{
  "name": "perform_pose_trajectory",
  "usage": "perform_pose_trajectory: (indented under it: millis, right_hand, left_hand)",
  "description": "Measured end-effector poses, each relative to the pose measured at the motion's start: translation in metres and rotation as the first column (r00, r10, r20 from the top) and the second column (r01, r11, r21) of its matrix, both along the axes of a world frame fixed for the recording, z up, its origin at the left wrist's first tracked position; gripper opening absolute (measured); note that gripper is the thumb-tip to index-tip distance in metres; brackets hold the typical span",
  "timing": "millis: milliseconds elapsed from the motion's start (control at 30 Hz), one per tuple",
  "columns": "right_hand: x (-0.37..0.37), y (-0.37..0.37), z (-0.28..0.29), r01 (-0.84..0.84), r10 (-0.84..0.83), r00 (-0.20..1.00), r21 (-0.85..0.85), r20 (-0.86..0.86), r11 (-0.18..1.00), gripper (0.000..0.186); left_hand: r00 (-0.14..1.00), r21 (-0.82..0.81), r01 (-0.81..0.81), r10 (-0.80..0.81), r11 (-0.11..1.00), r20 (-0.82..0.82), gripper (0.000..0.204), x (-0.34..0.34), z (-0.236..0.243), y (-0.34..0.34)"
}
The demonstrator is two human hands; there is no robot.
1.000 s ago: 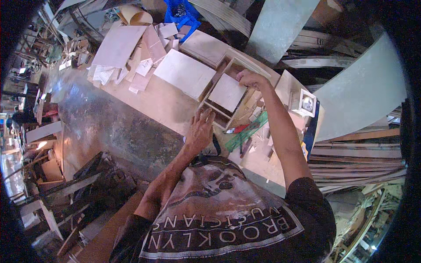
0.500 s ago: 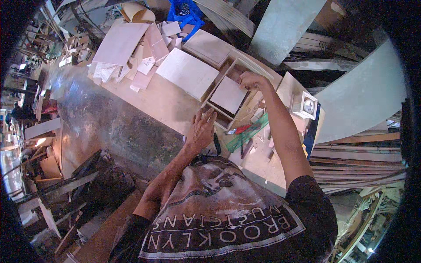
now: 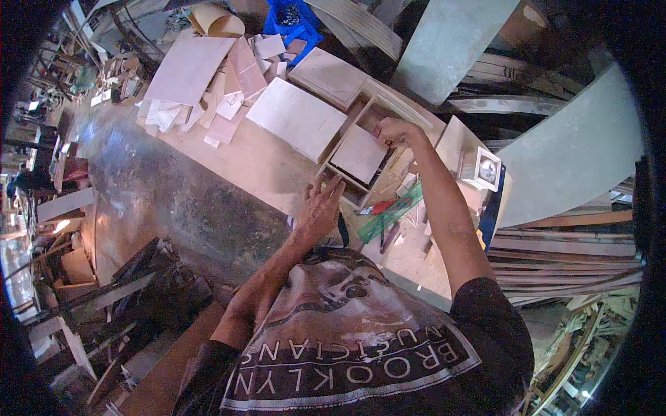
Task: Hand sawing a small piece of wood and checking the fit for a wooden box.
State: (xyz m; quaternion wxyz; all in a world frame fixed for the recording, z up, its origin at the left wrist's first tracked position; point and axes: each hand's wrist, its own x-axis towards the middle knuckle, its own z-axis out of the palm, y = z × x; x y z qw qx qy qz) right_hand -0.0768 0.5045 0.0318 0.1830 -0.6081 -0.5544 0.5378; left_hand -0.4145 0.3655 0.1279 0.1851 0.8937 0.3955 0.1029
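Note:
My left hand (image 3: 319,206) rests with fingers apart at the near-left end of an open pale wooden frame box (image 3: 334,173). A smaller square white panel (image 3: 352,154) lies within the box. At the box's far right, my right hand (image 3: 395,130) has curled fingers, pinched over the upper part of that panel; what they hold is hidden. Left of the box lies a larger pale board (image 3: 295,118), and another board (image 3: 326,73) is behind that. A green translucent strip (image 3: 374,227) and a red tool (image 3: 381,206) lie to the right, near my forearm.
The worktable (image 3: 243,173) carries a pile of pale offcuts (image 3: 187,69), a blue bag (image 3: 291,24) at its back and a small white boxy object (image 3: 479,170) at the right. Large sheets (image 3: 569,159) and stacked planks (image 3: 562,256) surround it. Wooden lumber (image 3: 104,291) crowds the lower left.
The view has shifted slightly, so the bench sits a little further right. My hands keep nearly the same pose at the box, with only small shifts of the fingers.

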Motion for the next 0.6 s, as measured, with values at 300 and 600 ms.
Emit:
perform_pose_trajectory:
  millis: [300, 600]
  right_hand:
    - [0.015, 0.014, 0.011, -0.13, 0.174, 0.983, -0.438, 0.063, 0.89, 0.028]
    - [0.013, -0.008, 0.013, 0.154, -0.137, 0.988, -0.36, 0.073, 0.92, 0.032]
  left_hand:
    - [0.998, 0.003, 0.049, -0.049, 0.999, 0.048, 0.049, 0.01, -0.001, 0.001]
    - [0.998, -0.018, 0.055, -0.054, 0.998, 0.041, 0.049, 0.011, 0.005, 0.001]
